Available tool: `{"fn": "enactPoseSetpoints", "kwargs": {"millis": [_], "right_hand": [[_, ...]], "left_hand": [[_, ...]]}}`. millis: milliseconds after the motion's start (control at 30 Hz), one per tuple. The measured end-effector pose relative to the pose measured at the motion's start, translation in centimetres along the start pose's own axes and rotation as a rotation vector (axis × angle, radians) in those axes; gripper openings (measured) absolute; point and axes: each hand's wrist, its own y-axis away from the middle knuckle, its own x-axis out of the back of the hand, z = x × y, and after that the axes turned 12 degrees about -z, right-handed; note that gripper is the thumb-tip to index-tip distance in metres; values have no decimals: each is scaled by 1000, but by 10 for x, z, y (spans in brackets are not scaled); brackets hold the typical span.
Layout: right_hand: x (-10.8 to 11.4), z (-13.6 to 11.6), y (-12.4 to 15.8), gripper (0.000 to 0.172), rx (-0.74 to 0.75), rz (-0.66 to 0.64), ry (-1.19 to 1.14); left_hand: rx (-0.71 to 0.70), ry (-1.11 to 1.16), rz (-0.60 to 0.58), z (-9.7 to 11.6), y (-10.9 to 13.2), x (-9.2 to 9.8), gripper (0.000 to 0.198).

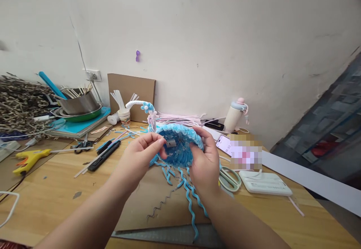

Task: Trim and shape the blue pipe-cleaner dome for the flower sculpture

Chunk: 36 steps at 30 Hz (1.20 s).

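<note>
A fluffy blue pipe-cleaner dome [176, 158] is held up in front of me, its hollow underside turned my way. My right hand [205, 158] grips its right rim, with the thumb inside and the fingers behind. At the left side of the hollow, my left hand [148, 147] pinches a small grey box-shaped piece [170, 143]. Wavy blue pipe-cleaner strands [189, 200] hang or lie below the dome. Behind its left edge rises a curved white stem [138, 102] bearing a blue flower [146, 107] and a pale pink flower [152, 116].
Cardboard [138, 211] lies beneath my hands. To the left are a yellow glue gun [32, 161], black scissors [82, 145] and a black cutter [104, 157]. On the right lie green-handled scissors [229, 179], a white power bank [265, 183] and a phone [224, 143]; a bottle [235, 117] stands behind.
</note>
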Motion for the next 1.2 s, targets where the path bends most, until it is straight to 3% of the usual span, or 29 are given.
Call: {"fn": "enactPoseSetpoints", "kwargs": {"millis": [233, 433, 700, 1200], "right_hand": [[-1, -4, -2, 36, -110, 12, -135], [0, -10, -8, 32, -239, 3, -428], [-2, -15, -9, 28, -246, 73, -448], [-3, -18, -9, 28, -233, 78, -387]], "left_hand": [[-7, 341, -2, 3, 3, 9, 23], [-101, 577, -141, 9, 10, 20, 33], [-250, 542, -205, 11, 16, 20, 29], [-172, 490, -215, 3, 20, 12, 35]]}}
